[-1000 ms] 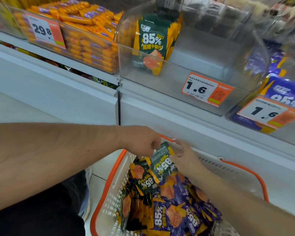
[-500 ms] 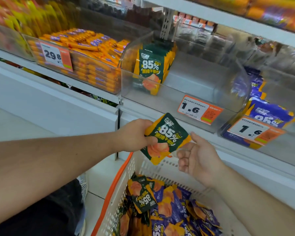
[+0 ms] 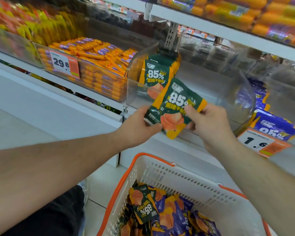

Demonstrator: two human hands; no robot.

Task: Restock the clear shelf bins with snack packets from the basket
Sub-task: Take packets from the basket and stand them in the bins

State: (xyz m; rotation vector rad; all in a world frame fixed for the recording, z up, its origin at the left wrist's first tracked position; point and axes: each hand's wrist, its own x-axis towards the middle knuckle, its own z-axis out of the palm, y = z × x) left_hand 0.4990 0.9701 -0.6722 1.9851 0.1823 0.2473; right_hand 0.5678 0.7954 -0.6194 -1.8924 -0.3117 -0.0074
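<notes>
Head view: both hands pinch one green packet [image 3: 174, 108], left hand [image 3: 140, 127] at its 8 o'clock edge, right hand [image 3: 209, 123] at 3 o'clock, just before the clear bin [image 3: 186, 97]; likely light, crinkly, slippery film, best held by sealed edges.

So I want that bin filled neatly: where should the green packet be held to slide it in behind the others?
Hold the green packet by its lower orange edge, from the side nearest you, leaving the top free. It is flat and tilted, top pointing toward the clear bin, where matching packets stand upright at the left. Right now the left hand and right hand pinch its two sides; one hand would probably do.
</notes>
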